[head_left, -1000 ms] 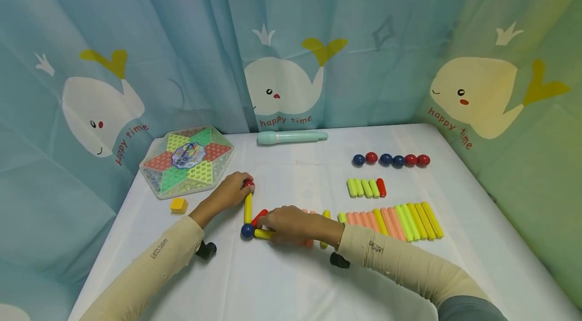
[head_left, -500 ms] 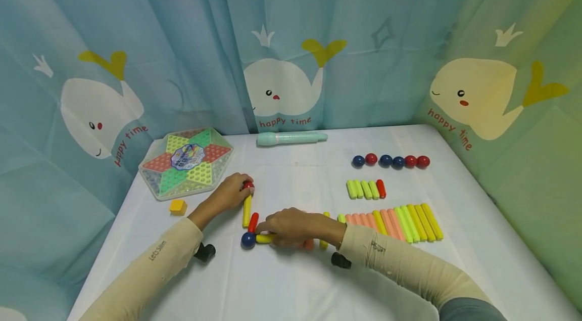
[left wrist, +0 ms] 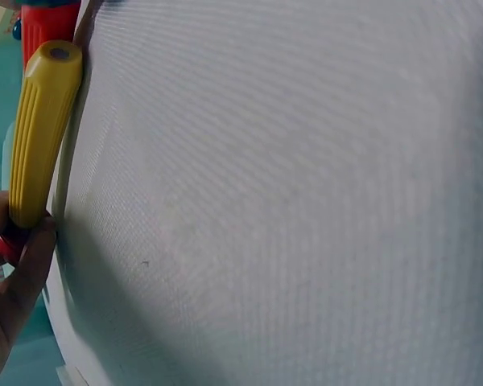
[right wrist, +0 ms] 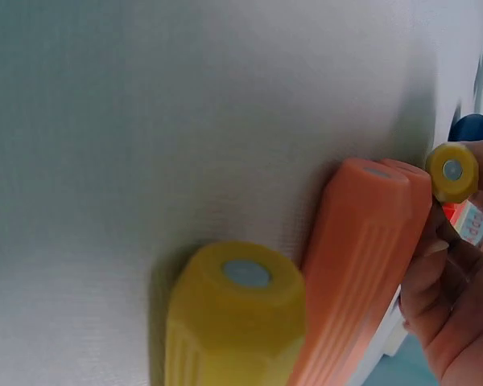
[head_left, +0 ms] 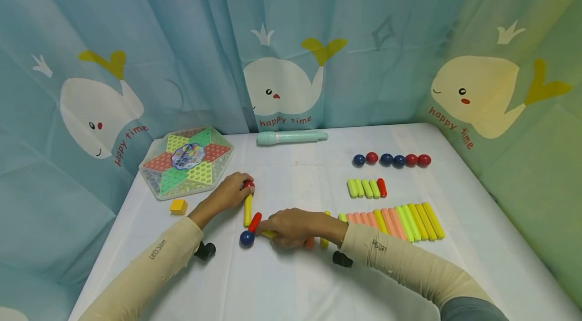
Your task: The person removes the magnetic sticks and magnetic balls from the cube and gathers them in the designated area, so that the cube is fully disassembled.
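In the head view my left hand (head_left: pixel 231 190) pinches a red ball (head_left: pixel 248 186) with a yellow magnetic stick (head_left: pixel 247 211) joined to it, pointing toward me. The left wrist view shows that stick's metal-tipped far end free. A dark blue ball (head_left: pixel 247 238) lies just below it, with a red magnetic stick (head_left: pixel 255 222) against its upper side. My right hand (head_left: pixel 291 226) pinches another yellow magnetic stick (head_left: pixel 269 233), partly covered by the fingers, its near end apart from the blue ball. In the right wrist view that yellow stick (right wrist: pixel 452 170) shows end-on.
Salmon sticks (right wrist: pixel 358 257) and a yellow stick (head_left: pixel 325 230) lie under and beside my right wrist. Rows of sticks (head_left: pixel 395 222), short sticks (head_left: pixel 364 188) and balls (head_left: pixel 386 160) lie right. A Chinese checkers box (head_left: pixel 187 163), orange cube (head_left: pixel 179 206) and mint pen-like tube (head_left: pixel 292 138) stand around.
The left hand's yellow stick has separated from the blue ball, which shifted toward me. The right hand's yellow stick has come away from the ball and tilted. The red stick turned more upright.
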